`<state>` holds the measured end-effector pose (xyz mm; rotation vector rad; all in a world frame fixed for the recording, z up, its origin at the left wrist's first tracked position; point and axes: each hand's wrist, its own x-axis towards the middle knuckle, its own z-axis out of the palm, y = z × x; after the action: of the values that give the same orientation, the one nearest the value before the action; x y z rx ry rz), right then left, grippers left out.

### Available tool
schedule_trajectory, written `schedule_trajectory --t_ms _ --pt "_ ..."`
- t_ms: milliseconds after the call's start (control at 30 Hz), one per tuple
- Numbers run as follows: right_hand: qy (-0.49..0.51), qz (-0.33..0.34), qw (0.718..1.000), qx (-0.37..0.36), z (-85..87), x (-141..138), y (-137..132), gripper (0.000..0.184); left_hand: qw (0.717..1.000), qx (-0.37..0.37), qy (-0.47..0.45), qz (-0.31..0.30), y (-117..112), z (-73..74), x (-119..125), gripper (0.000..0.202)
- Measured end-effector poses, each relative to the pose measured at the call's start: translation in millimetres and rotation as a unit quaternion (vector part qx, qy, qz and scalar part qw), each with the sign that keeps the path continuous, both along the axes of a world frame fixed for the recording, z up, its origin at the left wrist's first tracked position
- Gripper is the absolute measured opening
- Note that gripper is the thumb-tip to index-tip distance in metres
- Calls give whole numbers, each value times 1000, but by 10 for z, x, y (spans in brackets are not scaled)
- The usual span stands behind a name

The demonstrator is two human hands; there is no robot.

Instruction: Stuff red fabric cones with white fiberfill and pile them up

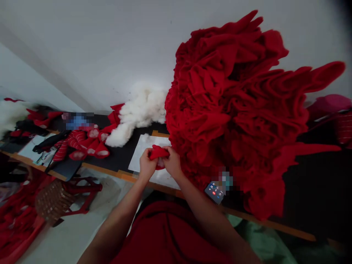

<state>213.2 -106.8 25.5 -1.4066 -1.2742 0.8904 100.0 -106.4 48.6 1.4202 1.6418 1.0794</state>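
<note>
Between my two hands is a small red fabric piece [158, 151], with a bit of white stuffing [161, 162] showing at its lower side. My left hand [147, 163] pinches its left end, and my right hand [172, 161] grips the right end. Both are above a white sheet [140, 151] on the black table. Just beyond and to the left lies a heap of white fluffy stuffing [144, 104]. To the right rises a tall pile of red fabric pieces [203, 84], close to my right hand.
A lit phone [215, 192] lies at the table's front edge, beside the red pile. On the left are stuffed red pieces [93, 146], some striped, with open ends. A woven-seat stool [55, 200] and a container of red pieces [19, 227] stand below.
</note>
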Motion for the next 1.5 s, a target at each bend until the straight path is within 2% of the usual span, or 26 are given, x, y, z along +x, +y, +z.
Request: schedule_trajectory --t_ms 100,200,267,333,400,500,567,633,767,867,967,1033,1167,1267,1367,1500 --pt "-26 -37 999 12 -14 65 42 36 997 21 66 18 11 2 -59 18" --pt "-26 -26 999 20 7 104 88 36 992 40 115 -42 2 70 -71 28" --pt "-21 -4 999 29 42 106 99 33 989 55 111 -81 -15 130 -45 38" --pt "11 22 999 32 82 108 92 30 989 69 86 -102 -18 170 -22 38" --pt "86 44 995 22 107 119 68 26 991 67 52 -100 -1 170 -23 28" --pt "197 56 979 -16 83 134 5 26 999 25 -24 -31 37 101 -64 16" --pt "211 61 975 -41 38 123 -34 31 997 0 -71 7 40 48 -81 14" --pt "186 63 980 -42 -4 94 -53 32 995 -18 -96 -7 17 25 -76 19" --pt "140 47 989 -8 -9 51 -36 26 983 -66 -140 -102 -46 91 -52 37" --pt "130 58 990 -4 32 61 -38 28 985 -53 -86 -140 -63 162 -76 41" --pt "145 109 984 -4 51 68 -66 40 992 -19 14 -121 -79 167 -101 39" --pt "150 125 981 -5 39 52 -81 41 993 0 50 -109 -102 126 -99 33" --pt "61 69 996 -10 -26 -1 -81 24 991 32 99 -87 -128 10 -87 13" --pt "10 -1 1000 -19 -78 2 -59 19 989 30 129 -59 -91 -32 -124 14" --pt "13 -34 999 -20 -112 50 -28 21 995 -1 80 -63 -55 -3 -165 21" --pt "20 1 1000 -10 -97 106 -16 28 985 -71 -110 -113 -78 112 -145 44"
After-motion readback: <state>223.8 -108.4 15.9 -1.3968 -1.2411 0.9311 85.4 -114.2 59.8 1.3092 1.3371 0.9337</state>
